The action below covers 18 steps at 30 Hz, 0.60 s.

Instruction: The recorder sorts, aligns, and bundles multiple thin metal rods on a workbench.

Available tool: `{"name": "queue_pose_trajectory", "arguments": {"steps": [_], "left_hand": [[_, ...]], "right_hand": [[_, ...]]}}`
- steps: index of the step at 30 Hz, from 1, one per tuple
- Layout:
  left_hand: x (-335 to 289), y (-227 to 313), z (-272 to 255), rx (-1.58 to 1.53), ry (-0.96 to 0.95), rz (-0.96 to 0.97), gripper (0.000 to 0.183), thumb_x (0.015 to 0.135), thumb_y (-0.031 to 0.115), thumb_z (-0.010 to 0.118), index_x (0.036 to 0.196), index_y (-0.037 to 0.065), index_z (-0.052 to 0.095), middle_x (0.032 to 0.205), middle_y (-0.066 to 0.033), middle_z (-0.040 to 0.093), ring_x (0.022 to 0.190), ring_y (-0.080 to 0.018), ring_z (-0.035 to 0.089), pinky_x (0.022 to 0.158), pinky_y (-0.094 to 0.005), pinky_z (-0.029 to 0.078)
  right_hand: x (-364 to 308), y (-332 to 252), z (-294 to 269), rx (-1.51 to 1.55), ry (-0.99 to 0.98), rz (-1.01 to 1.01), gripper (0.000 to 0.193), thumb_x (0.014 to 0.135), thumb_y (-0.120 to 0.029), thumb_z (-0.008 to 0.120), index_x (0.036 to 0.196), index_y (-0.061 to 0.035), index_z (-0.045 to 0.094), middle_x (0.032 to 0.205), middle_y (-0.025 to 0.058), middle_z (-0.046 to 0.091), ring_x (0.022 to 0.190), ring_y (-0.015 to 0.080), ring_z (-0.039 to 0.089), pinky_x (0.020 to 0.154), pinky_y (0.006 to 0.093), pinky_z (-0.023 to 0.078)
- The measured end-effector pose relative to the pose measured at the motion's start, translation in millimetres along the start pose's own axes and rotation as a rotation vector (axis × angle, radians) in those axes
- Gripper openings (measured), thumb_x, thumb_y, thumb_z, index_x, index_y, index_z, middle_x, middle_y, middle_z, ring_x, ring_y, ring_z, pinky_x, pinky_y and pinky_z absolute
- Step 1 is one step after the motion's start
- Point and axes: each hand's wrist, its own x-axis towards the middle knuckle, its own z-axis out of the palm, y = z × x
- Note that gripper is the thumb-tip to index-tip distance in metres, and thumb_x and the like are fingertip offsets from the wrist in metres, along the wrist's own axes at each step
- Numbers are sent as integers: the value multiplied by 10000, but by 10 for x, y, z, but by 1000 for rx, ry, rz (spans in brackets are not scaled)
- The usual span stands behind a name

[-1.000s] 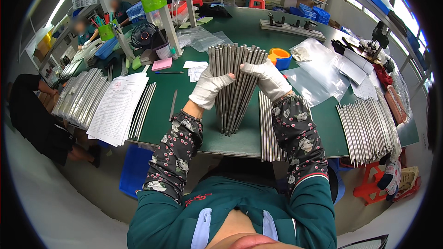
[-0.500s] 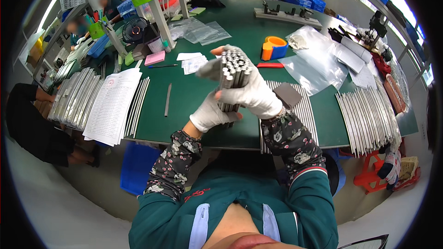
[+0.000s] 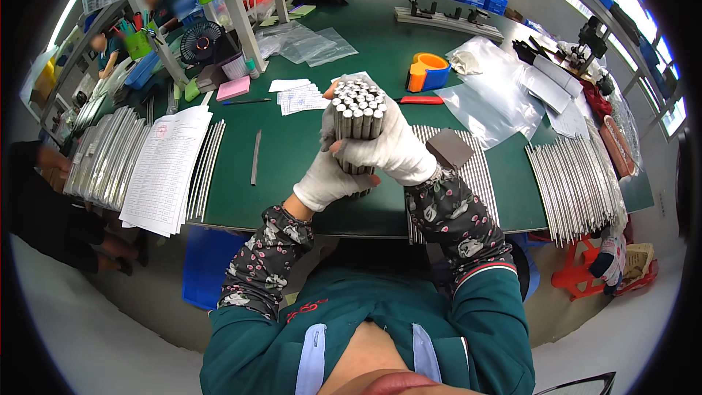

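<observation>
A thick bundle of metal rods (image 3: 358, 126) stands upright between my hands, its round ends facing up and nearly level. My right hand (image 3: 395, 150), in a white glove with bare fingertips, wraps around the bundle's upper part. Lower down, my left hand (image 3: 325, 181), gloved the same way, closes around the rods from the left. The bundle's lower end is mostly hidden by the hands. Beside my right wrist, a dark grey block (image 3: 450, 148) lies on a row of rods (image 3: 475, 183). A single thin strip (image 3: 256, 157) lies left of my hands.
The green table (image 3: 292, 132) also carries more rods at the right (image 3: 574, 190), printed sheets (image 3: 164, 168) and wrapped rods (image 3: 106, 157) at the left. An orange and blue tape dispenser (image 3: 428, 73), a red-handled tool (image 3: 422, 100) and plastic bags (image 3: 497, 102) lie beyond my hands.
The rod ends were uneven and are now nearly level. White-gloved fingers that stood out blurred left of the bundle have drawn in against it. The view has shifted slightly.
</observation>
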Motion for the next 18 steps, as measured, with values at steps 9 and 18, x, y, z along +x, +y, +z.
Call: {"name": "queue_pose_trajectory", "arguments": {"steps": [9,18], "left_hand": [[143,-5,234,33,86,4,644,689,147,801,1225,37,462,1033,-103,666,913,-167,672,797,-310,529],[-63,-201,406,404,71,283,449,687,113,778,1080,68,565,908,-105,678,831,-316,668,765,-367,531]], "right_hand": [[70,-532,-45,-51,214,44,260,760,-69,736,977,-19,602,861,19,622,812,98,600,771,248,495],[-835,-753,-170,84,274,126,220,835,-153,679,963,-4,582,997,107,640,1015,223,626,930,339,479]]}}
